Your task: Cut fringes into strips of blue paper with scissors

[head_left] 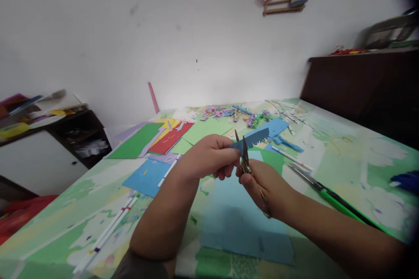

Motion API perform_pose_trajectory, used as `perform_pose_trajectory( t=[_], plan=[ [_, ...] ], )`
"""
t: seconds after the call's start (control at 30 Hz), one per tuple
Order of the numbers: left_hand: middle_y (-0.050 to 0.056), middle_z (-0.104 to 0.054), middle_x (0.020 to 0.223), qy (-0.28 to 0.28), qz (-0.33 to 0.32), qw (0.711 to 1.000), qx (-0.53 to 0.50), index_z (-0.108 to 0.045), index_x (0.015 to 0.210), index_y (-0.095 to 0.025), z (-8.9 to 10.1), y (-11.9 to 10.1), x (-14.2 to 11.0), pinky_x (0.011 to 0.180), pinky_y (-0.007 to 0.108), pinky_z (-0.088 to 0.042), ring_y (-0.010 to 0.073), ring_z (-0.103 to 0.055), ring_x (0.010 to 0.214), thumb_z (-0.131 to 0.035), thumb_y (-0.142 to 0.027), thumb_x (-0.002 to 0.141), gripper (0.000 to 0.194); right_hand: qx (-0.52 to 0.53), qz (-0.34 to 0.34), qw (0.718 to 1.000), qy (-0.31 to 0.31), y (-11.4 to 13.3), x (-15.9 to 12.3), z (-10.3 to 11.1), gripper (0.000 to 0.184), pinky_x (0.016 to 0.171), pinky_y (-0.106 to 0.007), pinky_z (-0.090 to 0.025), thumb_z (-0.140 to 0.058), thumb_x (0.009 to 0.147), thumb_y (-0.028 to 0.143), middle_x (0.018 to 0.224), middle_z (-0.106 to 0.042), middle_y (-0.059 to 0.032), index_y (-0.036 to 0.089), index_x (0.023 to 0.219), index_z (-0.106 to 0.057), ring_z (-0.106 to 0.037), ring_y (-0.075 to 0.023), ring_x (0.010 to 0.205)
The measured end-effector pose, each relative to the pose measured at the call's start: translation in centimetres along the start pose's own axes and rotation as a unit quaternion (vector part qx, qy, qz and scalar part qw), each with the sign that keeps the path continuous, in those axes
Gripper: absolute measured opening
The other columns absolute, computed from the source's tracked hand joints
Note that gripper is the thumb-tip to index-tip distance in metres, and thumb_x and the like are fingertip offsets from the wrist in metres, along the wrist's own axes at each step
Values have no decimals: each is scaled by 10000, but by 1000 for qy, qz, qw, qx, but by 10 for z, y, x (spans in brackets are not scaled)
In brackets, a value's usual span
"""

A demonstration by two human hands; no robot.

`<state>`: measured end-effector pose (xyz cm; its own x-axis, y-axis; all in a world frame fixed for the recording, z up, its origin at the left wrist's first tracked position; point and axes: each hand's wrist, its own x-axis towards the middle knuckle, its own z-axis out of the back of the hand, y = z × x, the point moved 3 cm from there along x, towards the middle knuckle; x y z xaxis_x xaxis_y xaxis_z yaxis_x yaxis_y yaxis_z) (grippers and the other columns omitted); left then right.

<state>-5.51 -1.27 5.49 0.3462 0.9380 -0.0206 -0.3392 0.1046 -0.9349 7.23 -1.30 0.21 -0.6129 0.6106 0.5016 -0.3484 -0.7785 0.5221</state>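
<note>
My left hand point(218, 157) pinches one end of a blue paper strip point(257, 138), whose lower edge is cut into a fringe. In my right hand point(262, 183) is a pair of scissors point(245, 157), fingers wrapped round the handles. The blades are spread apart and point up, crossing the strip close to my left fingertips. Below both hands a light blue paper sheet point(245, 226) lies on the table. Beyond the strip are another blue paper piece point(279, 126) and some fringed blue scraps point(288, 143).
A green utility knife point(337, 200) with its blade out lies right of my right hand. Coloured sheets, including a red sheet point(170, 138), lie at left. Curled paper pieces point(258, 118) and shreds sit near the wall. White paper sticks point(108, 235) lie at front left.
</note>
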Motion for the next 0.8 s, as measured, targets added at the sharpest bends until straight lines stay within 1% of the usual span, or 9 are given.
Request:
perform_pose_trajectory(
  t=[0.13,0.3,0.6,0.7,0.8],
  plan=[
    [-75,-432,346,5,-10,1000,22,-499,462,-147,3,0,3,335,128,-311,23,-384,319,-463,-137,652,194,-29,-27,999,-7,-6,-1,-7,610,468,-263,-277,-58,812,666,574,-451,-4,195,648,-410,-382,-128,513],
    [-72,-408,327,22,-3,999,23,-472,435,-151,4,2,5,327,145,-291,30,-361,303,-481,-165,649,215,-11,-28,1000,-7,-9,-2,-13,611,474,-260,-274,-31,806,670,569,-443,0,200,630,-378,-373,-124,518],
    [-63,-421,309,64,28,997,-27,-474,432,-159,5,9,12,296,163,-263,46,-360,268,-476,-190,611,181,-4,-60,998,-17,-15,-2,-16,604,485,-267,-281,-85,773,717,575,-426,0,203,639,-373,-366,-132,531],
    [-65,-417,315,45,26,999,-4,-478,446,-161,5,7,10,314,168,-280,46,-353,280,-469,-195,625,183,0,-63,998,-18,-17,-1,-16,620,487,-272,-285,-90,747,747,585,-423,-1,203,654,-373,-365,-134,531],
    [-66,-427,357,-3,8,998,58,-469,465,-163,3,1,6,361,172,-313,51,-382,333,-443,-180,639,177,14,-49,999,-3,-16,1,-14,635,489,-274,-294,-66,750,742,617,-440,-8,198,688,-389,-382,-137,543]
  ],
)
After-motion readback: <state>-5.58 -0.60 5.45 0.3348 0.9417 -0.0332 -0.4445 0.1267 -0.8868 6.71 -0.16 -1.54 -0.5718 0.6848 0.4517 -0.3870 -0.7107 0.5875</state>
